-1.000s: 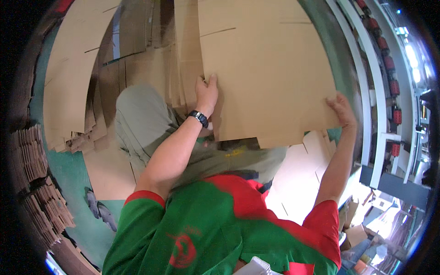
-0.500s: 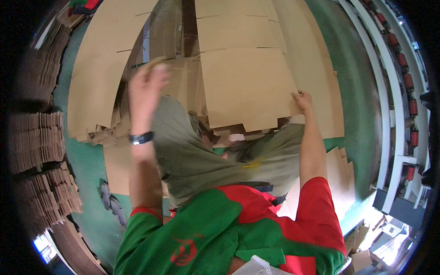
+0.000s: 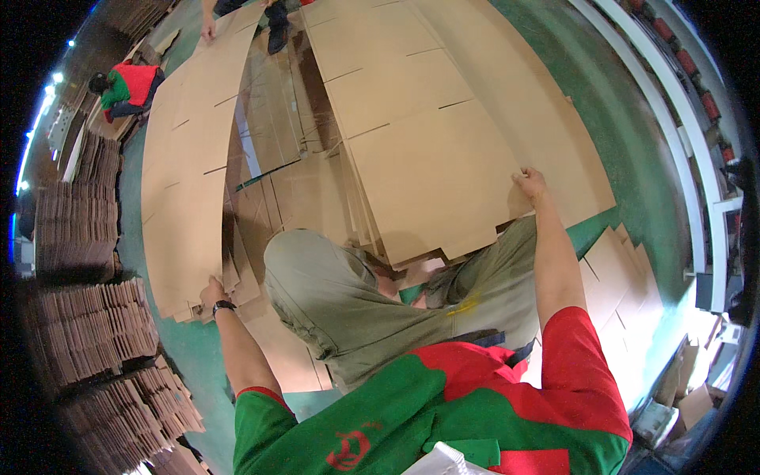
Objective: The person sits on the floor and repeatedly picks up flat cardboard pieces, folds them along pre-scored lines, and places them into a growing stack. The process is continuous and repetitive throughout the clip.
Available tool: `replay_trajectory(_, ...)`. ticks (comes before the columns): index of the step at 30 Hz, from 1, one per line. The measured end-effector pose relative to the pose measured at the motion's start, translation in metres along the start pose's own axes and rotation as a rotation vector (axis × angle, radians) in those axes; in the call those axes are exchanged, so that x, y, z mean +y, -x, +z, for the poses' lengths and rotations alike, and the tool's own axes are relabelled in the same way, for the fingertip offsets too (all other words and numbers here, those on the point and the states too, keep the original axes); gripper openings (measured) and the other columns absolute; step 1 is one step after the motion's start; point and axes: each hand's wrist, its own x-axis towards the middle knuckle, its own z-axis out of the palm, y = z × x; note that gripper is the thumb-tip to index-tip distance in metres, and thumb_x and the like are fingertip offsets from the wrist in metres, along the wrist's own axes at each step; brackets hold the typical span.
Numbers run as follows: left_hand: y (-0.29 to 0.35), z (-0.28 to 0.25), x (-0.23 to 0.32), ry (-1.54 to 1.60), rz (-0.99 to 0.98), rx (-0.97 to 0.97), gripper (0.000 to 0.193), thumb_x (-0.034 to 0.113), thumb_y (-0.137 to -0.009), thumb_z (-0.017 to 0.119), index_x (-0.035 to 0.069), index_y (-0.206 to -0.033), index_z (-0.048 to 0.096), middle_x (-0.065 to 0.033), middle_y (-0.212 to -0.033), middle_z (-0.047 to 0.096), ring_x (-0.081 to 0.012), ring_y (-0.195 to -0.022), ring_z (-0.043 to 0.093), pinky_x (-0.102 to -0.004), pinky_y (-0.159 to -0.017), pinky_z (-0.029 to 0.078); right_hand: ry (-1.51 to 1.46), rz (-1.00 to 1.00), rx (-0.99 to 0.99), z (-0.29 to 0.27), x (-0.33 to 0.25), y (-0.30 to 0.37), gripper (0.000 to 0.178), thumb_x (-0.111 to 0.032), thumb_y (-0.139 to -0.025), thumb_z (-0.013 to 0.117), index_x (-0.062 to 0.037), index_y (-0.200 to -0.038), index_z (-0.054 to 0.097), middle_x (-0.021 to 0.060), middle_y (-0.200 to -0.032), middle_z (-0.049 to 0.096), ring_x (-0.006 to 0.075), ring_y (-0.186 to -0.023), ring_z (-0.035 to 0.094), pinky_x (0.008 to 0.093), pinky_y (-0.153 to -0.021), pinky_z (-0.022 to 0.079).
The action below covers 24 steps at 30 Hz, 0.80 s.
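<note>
Two stacks of slotted brown cardboard sheets lie in front of me with a gap between them. My left hand, a dark watch at its wrist, is closed on the near corner of the left cardboard sheet. On the other side, my right hand has its fingers curled on the right cardboard sheet, near a lengthwise fold. That sheet is broad, with cut slots and a notched near edge. My bent knees sit between the two sheets, close to the right one's near edge.
Across from me, a co-worker's hand is at the left sheet's far end, with a dark shoe beside it. Another person crouches farther left. Bundled cardboard lines the left side. A white rail frame runs along the right.
My left hand has come down from above the gap to the left sheet's near corner. My right hand keeps its place on the right sheet. The view has swung, bringing other people into sight.
</note>
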Motion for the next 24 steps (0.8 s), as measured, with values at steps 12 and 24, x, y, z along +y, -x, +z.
replay_trajectory(12, -0.002, -0.042, -0.022, 0.878, -0.325, -0.482, 0.02, 0.015, -0.09, 0.062, 0.01, -0.108, 0.055, -0.0038, -0.097, 0.059, -0.0184, -0.086, 0.058, -0.0367, -0.072, 0.052, 0.079, 0.017, 0.024, 0.02, 0.002, -0.005, 0.048, -0.026, -0.078, 0.075, -0.0008, -0.116, 0.058, 0.0182, -0.109, 0.065, 0.0257, -0.096, 0.063, 0.0394, -0.08, 0.051)
replay_trajectory(24, 0.286, -0.096, 0.123, 1.236, 0.166, -0.834, 0.026, 0.011, -0.088, 0.064, 0.004, -0.112, 0.057, -0.0064, -0.113, 0.064, -0.0178, -0.099, 0.062, -0.0349, -0.085, 0.051, -0.382, -0.282, -0.393, 0.116, -0.161, 0.104, 0.051, -0.035, -0.092, 0.061, -0.0035, -0.13, 0.051, 0.014, -0.118, 0.062, 0.0258, -0.101, 0.063, 0.0398, -0.085, 0.052)
